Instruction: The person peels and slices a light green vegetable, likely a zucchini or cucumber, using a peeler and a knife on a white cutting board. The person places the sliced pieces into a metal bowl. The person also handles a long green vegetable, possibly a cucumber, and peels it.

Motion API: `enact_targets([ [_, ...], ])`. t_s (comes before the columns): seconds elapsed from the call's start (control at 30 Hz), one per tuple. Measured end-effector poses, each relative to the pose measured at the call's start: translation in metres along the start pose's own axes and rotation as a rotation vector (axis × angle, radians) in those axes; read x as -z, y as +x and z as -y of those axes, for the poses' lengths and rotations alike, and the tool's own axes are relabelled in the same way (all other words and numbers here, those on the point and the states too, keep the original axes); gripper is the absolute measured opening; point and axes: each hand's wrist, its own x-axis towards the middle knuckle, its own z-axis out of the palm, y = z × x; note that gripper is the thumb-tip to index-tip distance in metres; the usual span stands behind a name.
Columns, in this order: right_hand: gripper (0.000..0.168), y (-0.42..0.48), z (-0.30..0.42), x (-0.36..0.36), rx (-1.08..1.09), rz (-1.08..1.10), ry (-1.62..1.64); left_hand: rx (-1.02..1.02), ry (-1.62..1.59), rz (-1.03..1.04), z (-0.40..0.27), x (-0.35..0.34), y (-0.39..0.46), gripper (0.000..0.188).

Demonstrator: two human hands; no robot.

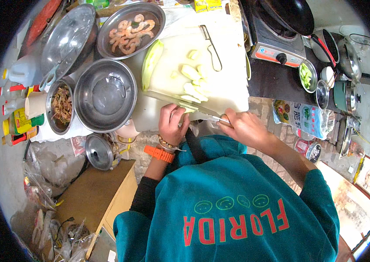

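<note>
On a white cutting board (234,88), my right hand (245,127) grips the handle of a kitchen knife (178,100), whose blade lies across the board's near edge. My left hand (173,121) is bent over a small pale green vegetable piece (188,107) close beside the blade, its fingertips touching that piece. Just beyond the knife lie several cut slices (194,91) and a peeled chunk (190,72). A long curved piece of the pale green vegetable (152,62) rests at the board's left side. A wire-handled peeler (212,50) lies toward the back right.
Left of the board stand a steel bowl (88,70) holding some clear liquid, a basin of shrimp (101,42) and a bowl of brownish shredded food (62,104). A portable gas stove (278,52) with a black wok (290,16) is at the right, near a bowl of green slices (306,77).
</note>
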Motion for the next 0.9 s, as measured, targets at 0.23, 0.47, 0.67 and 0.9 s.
enact_targets([
  [0.23, 0.035, 0.002, -0.021, 0.006, -0.017, -0.136, 0.211, -0.074, 0.038, 0.120, 0.009, -0.001, 0.019, 0.029],
  [0.47, 0.034, -0.019, -0.001, 0.025, 0.022, -0.086, 0.028, -0.028, 0.035, 0.025, 0.008, -0.005, 0.013, 0.026],
  [0.67, 0.031, 0.004, 0.000, 0.005, 0.002, -0.070, 0.007, -0.050, 0.038, 0.021, 0.006, -0.004, 0.012, 0.023],
  [0.9, 0.033, -0.016, 0.011, 0.024, 0.026, -0.078, 0.013, -0.047, 0.003, -0.031, 0.002, -0.003, 0.004, 0.021],
])
